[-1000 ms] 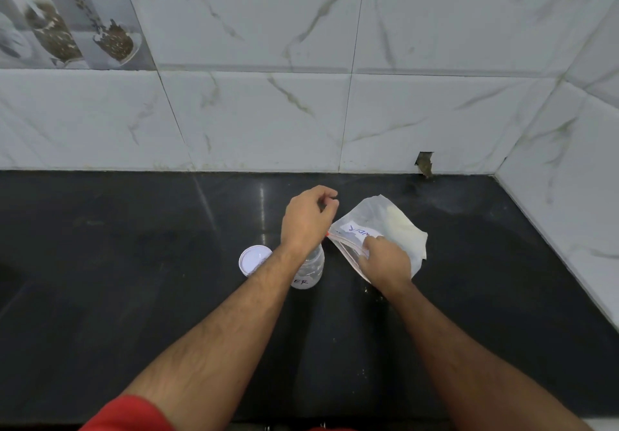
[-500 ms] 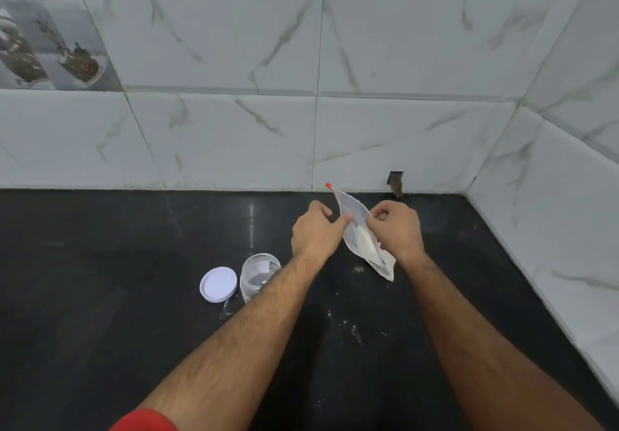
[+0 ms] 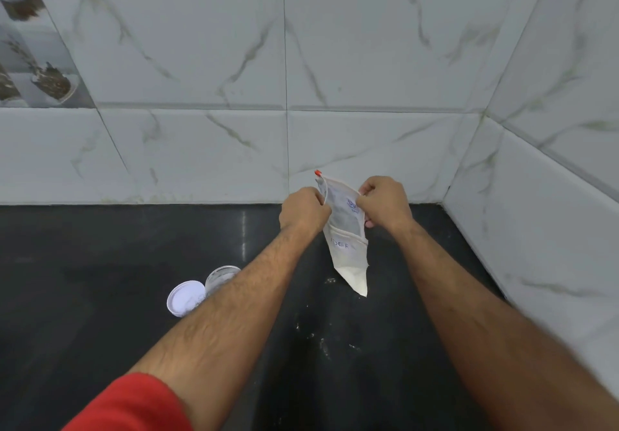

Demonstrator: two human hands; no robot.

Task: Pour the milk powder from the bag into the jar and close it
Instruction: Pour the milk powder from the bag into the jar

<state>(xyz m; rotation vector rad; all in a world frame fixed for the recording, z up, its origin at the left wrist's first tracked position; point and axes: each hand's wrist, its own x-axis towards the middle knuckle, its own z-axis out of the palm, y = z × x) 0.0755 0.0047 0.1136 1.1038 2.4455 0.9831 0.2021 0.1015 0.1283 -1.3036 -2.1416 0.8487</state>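
A clear zip bag with white milk powder in its lower corner hangs upright above the black counter. A small red slider sits at its top left corner. My left hand pinches the bag's top left edge and my right hand pinches its top right edge. The clear jar stands open on the counter to the lower left, partly hidden behind my left forearm. Its white lid lies flat just left of it.
White marble-pattern tiled walls close the counter at the back and on the right, meeting in a corner behind the bag. Specks of spilled white powder dot the counter below the bag.
Both hands lifted the bag off the counter and turned it upright, gripping its top edges. My left hand left the spot over the jar, and the view tilted up toward the wall.
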